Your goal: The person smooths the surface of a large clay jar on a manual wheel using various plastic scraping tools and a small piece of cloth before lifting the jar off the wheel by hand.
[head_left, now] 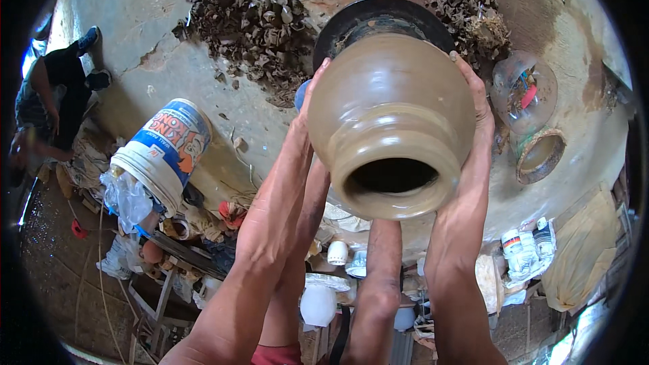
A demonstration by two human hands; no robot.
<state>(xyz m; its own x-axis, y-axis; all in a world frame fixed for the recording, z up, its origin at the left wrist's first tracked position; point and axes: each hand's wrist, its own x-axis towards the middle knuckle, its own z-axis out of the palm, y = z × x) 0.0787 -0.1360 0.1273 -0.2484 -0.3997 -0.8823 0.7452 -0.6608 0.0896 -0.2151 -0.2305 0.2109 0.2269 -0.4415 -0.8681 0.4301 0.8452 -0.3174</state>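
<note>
A large round clay pot [399, 91], smooth and shiny brown, fills the middle of the view. It leans toward me, so its dark mouth and thick rim [399, 206] face the near side. My left hand [315, 91] presses on its left side, mostly hidden behind the curve. On the opposite side my right hand [478, 98] holds it, the fingers wrapped along the wall. Beyond the pot is a dark round disc [331, 37] with clay smears on it. The pot's base is hidden, so I cannot tell whether it touches the disc.
Heaps of clay scraps [260, 37] lie left of the disc, with more scraps [476, 20] on its right. A clear bowl [514, 98] and a clay ring [524, 162] sit at right. A white-and-blue bucket [169, 152] stands left. Another person [57, 88] is at far left.
</note>
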